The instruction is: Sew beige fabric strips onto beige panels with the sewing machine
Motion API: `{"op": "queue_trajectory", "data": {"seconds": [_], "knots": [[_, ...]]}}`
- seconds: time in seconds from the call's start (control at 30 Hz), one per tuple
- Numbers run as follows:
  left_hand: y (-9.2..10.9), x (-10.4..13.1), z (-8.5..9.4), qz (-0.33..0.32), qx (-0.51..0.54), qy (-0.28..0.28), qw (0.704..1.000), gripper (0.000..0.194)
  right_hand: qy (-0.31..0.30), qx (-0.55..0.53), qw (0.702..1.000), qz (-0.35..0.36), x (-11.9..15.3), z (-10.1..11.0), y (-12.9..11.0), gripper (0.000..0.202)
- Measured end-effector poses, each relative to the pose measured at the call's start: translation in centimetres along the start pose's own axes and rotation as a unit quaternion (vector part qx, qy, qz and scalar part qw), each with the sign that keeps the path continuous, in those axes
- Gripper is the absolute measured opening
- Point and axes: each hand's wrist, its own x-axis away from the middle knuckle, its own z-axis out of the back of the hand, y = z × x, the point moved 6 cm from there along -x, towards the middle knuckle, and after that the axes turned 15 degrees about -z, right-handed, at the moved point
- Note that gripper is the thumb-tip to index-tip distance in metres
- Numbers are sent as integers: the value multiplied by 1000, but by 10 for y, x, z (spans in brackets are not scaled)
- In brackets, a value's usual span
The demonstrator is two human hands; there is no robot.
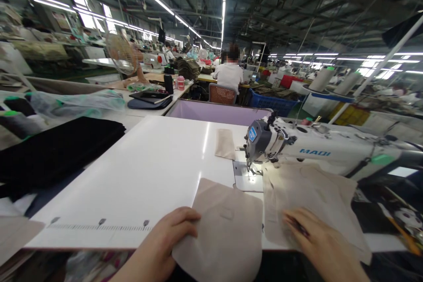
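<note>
My left hand point(176, 231) grips the left edge of a beige fabric piece point(228, 224) with rounded lower corners and a small rectangular mark near its middle. This piece overhangs the table's front edge. My right hand point(313, 238) rests over a larger beige fabric piece point(307, 185), its fingers curled round something small and dark that I cannot make out. Between and behind the hands stands a white sewing machine point(297, 145), its lit needle area above a metal plate point(243, 176). A small beige fabric piece point(225, 143) lies left of the machine head.
The white table point(132, 172) has a ruler scale along its front. Black folded fabric point(62, 145) is stacked at the left. Behind are a lilac panel point(211, 112), a blue crate point(272, 101) and a seated person point(229, 72). Thread cones point(322, 79) stand at the right.
</note>
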Motion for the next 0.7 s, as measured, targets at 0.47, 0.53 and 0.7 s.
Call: {"op": "queue_trajectory", "data": {"seconds": [0.47,0.53,0.7], "knots": [[-1,-1,1,27,-18,-18,999,38,-185,130,971,84,-90,-71,-117,26],[-2,-3,1,24,-17,-18,999,38,-193,128,969,86,-92,-73,-119,25],[-4,-2,-1,24,-28,-22,999,38,-195,86,975,54,-96,-64,-112,17]]}}
